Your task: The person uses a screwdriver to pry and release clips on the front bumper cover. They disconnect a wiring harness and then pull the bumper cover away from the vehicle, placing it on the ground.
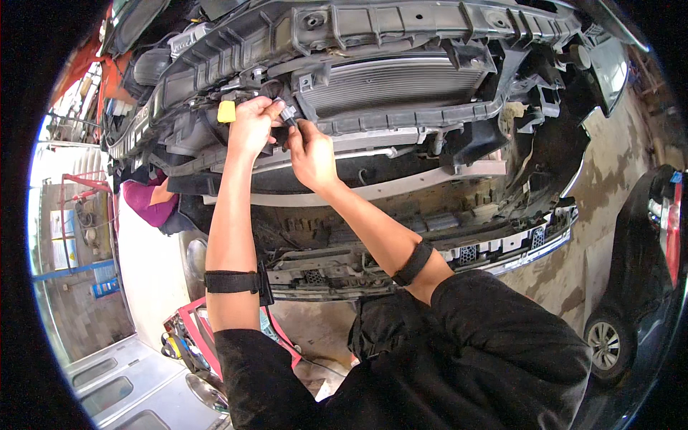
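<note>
Left hand (251, 127) fingertips pinch a small grey plug (287, 113) just left of the radiator (401, 82), while my right hand (313, 156) grips what looks like its dark lower end (290, 122); a yellow piece (226, 111) sits beside my left hand. I judge the plug light and stiff, perhaps brittle, best held by its hard sides.

Auto workshop (609, 172), veh. front (387, 27) w/ bare rad. (401, 87), 2nd car (634, 301) nearby

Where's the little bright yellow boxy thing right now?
In the head view, left of the upper middle, the little yellow boxy thing is just left of the person's bare left hand, below the ribbed black plastic beam.
</note>
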### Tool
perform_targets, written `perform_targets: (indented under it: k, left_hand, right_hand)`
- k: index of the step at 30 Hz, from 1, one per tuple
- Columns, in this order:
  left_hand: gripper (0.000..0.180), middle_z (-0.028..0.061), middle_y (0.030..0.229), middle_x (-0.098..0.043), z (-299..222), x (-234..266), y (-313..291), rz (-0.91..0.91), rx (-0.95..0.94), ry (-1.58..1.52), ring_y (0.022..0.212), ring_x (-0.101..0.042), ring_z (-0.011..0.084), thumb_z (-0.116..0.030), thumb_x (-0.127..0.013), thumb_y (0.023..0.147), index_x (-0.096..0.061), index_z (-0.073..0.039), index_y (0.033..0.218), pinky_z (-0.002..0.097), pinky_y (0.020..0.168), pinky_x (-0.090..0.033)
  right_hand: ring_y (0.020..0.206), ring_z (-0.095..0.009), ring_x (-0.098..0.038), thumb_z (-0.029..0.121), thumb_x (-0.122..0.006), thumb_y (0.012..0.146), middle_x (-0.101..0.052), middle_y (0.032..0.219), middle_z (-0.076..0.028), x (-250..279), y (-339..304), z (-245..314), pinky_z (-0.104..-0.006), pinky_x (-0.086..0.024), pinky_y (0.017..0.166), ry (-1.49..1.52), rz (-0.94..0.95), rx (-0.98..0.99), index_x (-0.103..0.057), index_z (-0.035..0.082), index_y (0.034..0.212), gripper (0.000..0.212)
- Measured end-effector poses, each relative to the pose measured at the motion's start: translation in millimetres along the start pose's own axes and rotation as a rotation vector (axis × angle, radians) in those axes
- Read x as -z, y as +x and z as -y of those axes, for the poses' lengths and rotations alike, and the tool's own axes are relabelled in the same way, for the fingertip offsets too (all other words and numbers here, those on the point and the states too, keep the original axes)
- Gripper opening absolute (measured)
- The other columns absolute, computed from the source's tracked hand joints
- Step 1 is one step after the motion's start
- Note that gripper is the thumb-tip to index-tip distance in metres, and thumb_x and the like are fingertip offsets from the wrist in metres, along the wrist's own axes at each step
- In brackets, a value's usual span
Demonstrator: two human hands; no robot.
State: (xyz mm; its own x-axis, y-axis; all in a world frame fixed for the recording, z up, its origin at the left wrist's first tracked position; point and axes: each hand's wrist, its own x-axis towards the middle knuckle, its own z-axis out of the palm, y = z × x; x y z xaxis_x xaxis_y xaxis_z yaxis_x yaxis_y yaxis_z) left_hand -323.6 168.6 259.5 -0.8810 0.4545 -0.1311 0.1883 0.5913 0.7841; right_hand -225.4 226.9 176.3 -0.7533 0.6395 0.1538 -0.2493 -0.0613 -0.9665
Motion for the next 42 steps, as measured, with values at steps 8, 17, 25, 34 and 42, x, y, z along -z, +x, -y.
perform_targets:
  k: [8, 17, 25, 34, 42]
  left_hand:
    - [0.023, 0.0056, 0.075, -0.066, -2, 1, -2, 0.011, -0.002, 0.030, 0.074, -0.068, 0.0151, -0.024, -0.061, 0.092, -0.062, -0.003, 0.084, 0.0253, 0.047, -0.049]
    - [0.022, 0.0061, 0.076, -0.067, -2, 3, 0, 0.040, -0.007, 0.030, 0.070, -0.069, 0.0149, -0.023, -0.059, 0.093, -0.061, -0.003, 0.083, 0.0236, 0.045, -0.048]
    - [0.022, 0.0040, 0.078, -0.067, 0, 2, 1, 0.044, -0.007, 0.022, 0.074, -0.068, 0.0149, -0.025, -0.060, 0.093, -0.062, -0.003, 0.086, 0.0244, 0.045, -0.048]
    - [0.025, 0.0037, 0.081, -0.067, 3, 5, 3, 0.047, 0.007, 0.070, 0.077, -0.067, 0.0147, -0.029, -0.060, 0.092, -0.064, -0.004, 0.089, 0.0242, 0.047, -0.049]
    - [0.023, 0.0038, 0.078, -0.068, 0, 3, 1, 0.037, -0.006, 0.016, 0.073, -0.069, 0.0149, -0.025, -0.062, 0.092, -0.062, -0.004, 0.083, 0.0253, 0.048, -0.049]
  right_hand:
    - [0.047, -0.011, -0.054, 0.017, -0.049, 0.097, -0.059, 0.061, -0.006, -9, 1, -4, -0.0292, -0.043, 0.044, 0.094, -0.020, -0.130, -0.058, -0.005, 0.100, 0.024]
    - [0.061, -0.030, -0.064, 0.013, -0.051, 0.093, -0.063, 0.067, -0.019, -10, -2, -2, -0.0389, -0.048, 0.059, 0.127, -0.070, -0.102, -0.059, -0.005, 0.101, 0.021]
    - [0.047, -0.011, -0.055, 0.012, -0.050, 0.096, -0.061, 0.064, -0.007, -7, 4, -3, -0.0296, -0.044, 0.043, 0.183, -0.018, -0.113, -0.057, -0.007, 0.103, 0.022]
    - [0.049, -0.013, -0.059, 0.009, -0.051, 0.096, -0.065, 0.073, -0.010, -14, -1, 12, -0.0285, -0.047, 0.045, 0.304, -0.097, -0.204, -0.055, -0.008, 0.098, 0.018]
    - [0.053, -0.013, -0.062, 0.016, -0.057, 0.095, -0.066, 0.071, -0.010, -1, 0, 12, -0.0274, -0.049, 0.047, 0.229, -0.022, -0.264, -0.061, -0.007, 0.089, 0.024]
